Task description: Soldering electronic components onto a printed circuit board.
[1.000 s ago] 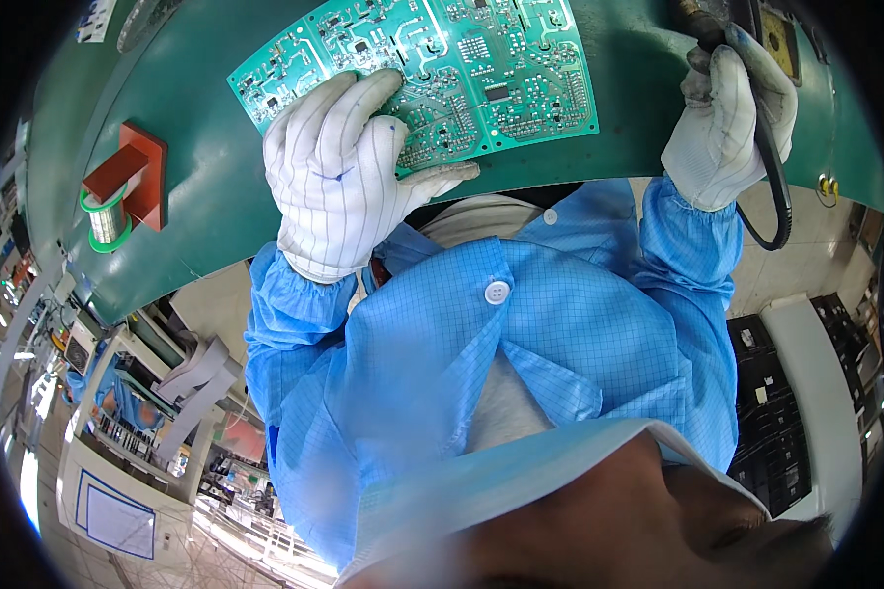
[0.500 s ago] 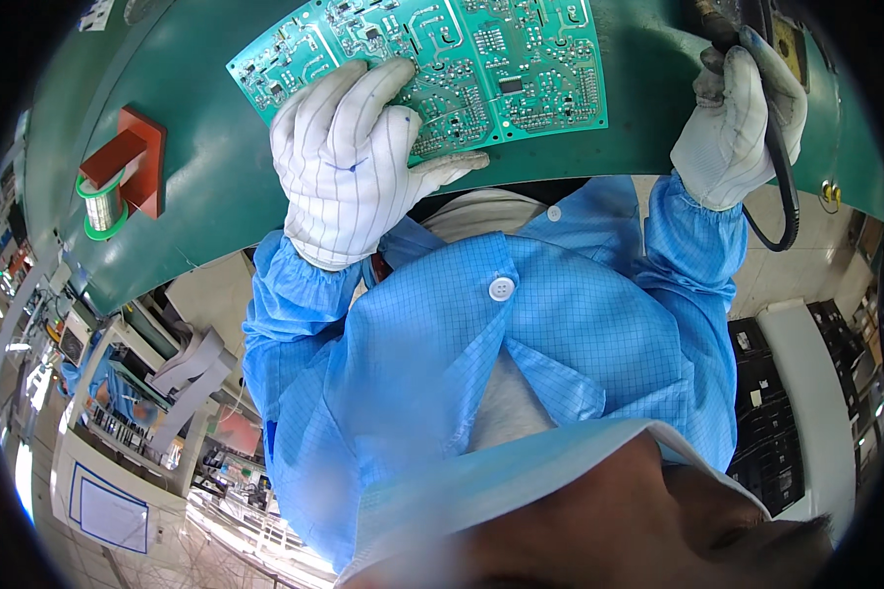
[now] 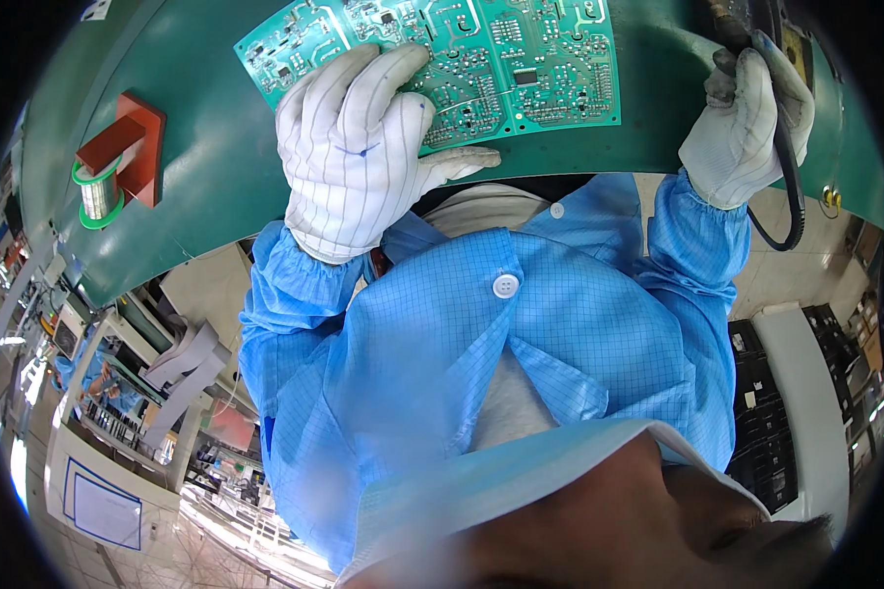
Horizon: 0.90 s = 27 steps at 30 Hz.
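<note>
A green circuit board [image 3: 565, 83] crowded with small parts and solder joints lies on the green work surface, its far edge cut off by the picture. My left hand [image 3: 354, 152], in a white striped glove, rests over the board's near left part with the fingers laid on it and the thumb stretched along the near edge. To the right of the board, my right hand [image 3: 746, 128], gloved with greyish soiled fingertips, is closed around a soldering iron [image 3: 727, 27]. Its tip is out of sight. A black cable [image 3: 796, 211] loops down beside that wrist.
At the left, a spool of solder wire [image 3: 98, 201] with green rims stands against a reddish-brown holder [image 3: 147, 147]. The green table [image 3: 211, 187] ends just before my body. Black trays [image 3: 764, 422] stand low at the right.
The whole view has shifted slightly. Board and left hand sit a little farther right in the picture, keeping their place relative to each other. My right hand keeps its hold on the soldering iron.
</note>
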Each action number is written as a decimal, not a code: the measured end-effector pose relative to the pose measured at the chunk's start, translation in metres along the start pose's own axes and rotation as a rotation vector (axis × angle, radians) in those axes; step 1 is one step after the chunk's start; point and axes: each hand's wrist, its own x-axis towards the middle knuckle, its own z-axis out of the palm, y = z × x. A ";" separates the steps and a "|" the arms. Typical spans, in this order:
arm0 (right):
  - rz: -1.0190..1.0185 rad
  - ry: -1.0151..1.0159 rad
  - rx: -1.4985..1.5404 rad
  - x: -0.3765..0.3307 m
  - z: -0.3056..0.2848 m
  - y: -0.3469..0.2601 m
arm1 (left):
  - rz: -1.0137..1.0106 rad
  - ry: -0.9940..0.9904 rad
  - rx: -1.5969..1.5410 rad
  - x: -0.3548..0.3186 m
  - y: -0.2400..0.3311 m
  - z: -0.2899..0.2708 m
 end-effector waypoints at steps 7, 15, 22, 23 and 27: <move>0.034 0.035 -0.051 -0.002 0.003 -0.001 | -0.031 -0.028 -0.085 0.005 -0.004 -0.004; 0.034 0.043 -0.044 -0.002 0.006 -0.002 | -0.036 -0.029 -0.090 0.007 -0.006 -0.005; 0.023 0.008 -0.074 -0.003 0.013 -0.009 | 0.133 0.471 -0.352 0.006 -0.015 0.034; 0.034 0.009 -0.070 -0.002 0.013 -0.012 | -0.054 0.472 -0.495 0.011 -0.012 0.020; 0.067 0.005 -0.053 -0.004 0.016 -0.016 | -0.843 0.439 -1.026 0.030 0.008 -0.049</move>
